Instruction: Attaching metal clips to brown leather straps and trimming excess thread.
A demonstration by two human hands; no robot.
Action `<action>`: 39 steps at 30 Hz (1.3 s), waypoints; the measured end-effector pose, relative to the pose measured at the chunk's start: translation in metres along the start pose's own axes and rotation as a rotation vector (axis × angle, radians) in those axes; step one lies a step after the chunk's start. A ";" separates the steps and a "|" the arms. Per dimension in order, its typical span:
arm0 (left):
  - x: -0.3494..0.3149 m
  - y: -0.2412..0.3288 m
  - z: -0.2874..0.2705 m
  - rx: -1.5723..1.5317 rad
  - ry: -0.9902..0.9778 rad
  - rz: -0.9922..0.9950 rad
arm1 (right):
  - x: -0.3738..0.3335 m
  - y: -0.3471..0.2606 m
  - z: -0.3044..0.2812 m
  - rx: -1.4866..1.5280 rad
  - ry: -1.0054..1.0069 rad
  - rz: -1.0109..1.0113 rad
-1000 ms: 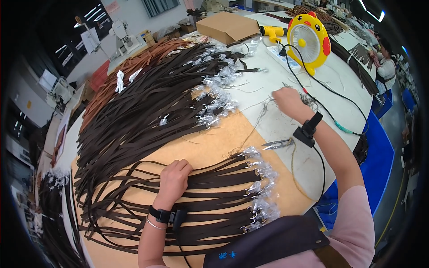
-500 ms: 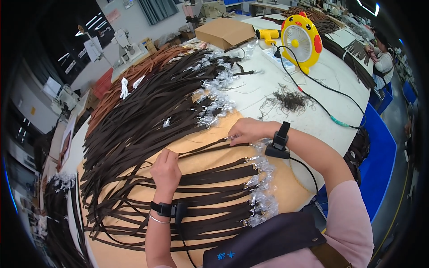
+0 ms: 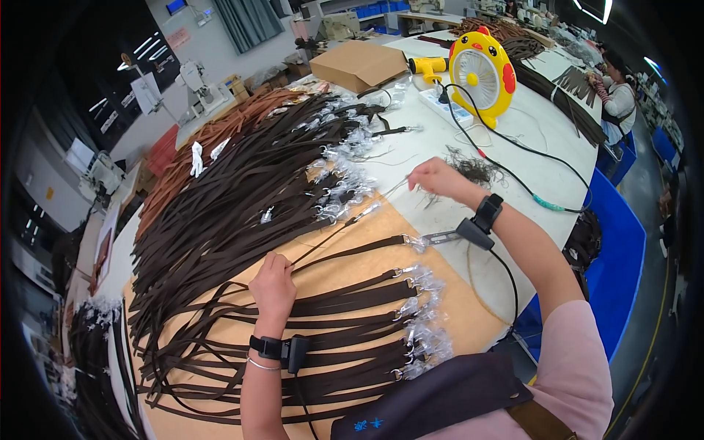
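My left hand (image 3: 273, 284) is closed round a narrow dark brown strap (image 3: 323, 240), which runs up and right from its fingers. The far end of that strap has a metal clasp in clear plastic (image 3: 369, 210). From about there a thin thread (image 3: 396, 187) leads to my right hand (image 3: 438, 180), whose fingers are pinched on it beside a tangle of dark loose threads (image 3: 471, 167). Below, a row of similar straps (image 3: 352, 302) lies on tan sheet material (image 3: 458, 293), their plastic-wrapped clasps to the right. A grey flat tool (image 3: 440, 238) lies partly under my right wrist.
A large heap of dark straps (image 3: 220, 176) covers the left, with brown ones (image 3: 235, 121) behind. Farther back stand a cardboard box (image 3: 359, 64) and a yellow chick-shaped fan (image 3: 480, 77) with a black cable (image 3: 513, 172). A blue bin (image 3: 616, 271) is at the right; another person (image 3: 617, 95) sits beyond.
My right hand has moved up and right, away from the strap's clasp, with the thread between its fingers. My left hand stays on the strap. The grey tool has come into view.
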State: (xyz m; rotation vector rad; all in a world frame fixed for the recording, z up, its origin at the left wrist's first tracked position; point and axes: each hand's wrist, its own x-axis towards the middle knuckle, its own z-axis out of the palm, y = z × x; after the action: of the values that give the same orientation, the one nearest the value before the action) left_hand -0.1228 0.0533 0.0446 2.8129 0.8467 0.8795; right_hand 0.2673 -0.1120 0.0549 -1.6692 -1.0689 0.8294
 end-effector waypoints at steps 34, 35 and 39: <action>0.046 0.041 0.065 -0.179 -0.179 0.071 | -0.015 -0.035 0.067 -0.831 -0.058 -0.700; 0.047 0.042 0.069 -0.186 -0.193 0.046 | -0.011 -0.035 0.081 -0.832 -0.056 -0.700; 0.044 0.046 0.067 -0.213 -0.122 0.074 | 0.016 -0.028 0.111 -0.863 -0.053 -0.663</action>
State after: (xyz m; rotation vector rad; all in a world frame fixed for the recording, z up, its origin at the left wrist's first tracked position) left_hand -0.0338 0.0437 0.0217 2.6941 0.5982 0.7481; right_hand 0.1682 -0.0539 0.0462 -1.7484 -2.0463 -0.0613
